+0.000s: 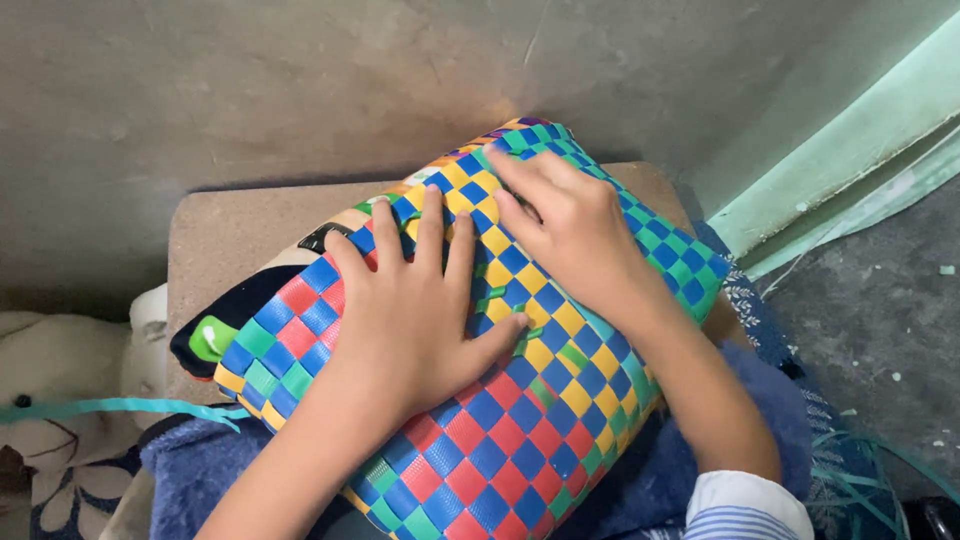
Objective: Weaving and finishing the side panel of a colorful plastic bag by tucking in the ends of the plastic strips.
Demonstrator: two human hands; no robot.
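Now both hands press on the woven basket (480, 400): left hand (410, 320) spread flat, right hand (565, 235) with fingers curled, working a strip near the top edge, gripping nothing.

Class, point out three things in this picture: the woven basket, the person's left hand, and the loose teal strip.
woven basket (500, 450): head view, on its red and blue checks.
left hand (400, 320): head view, on the back of the hand.
teal strip (120, 406): head view, mid-length of the strip.

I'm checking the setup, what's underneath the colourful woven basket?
The woven basket lies on a dark printed item over a tan board. Both hands press on top; beneath it, more is hidden.
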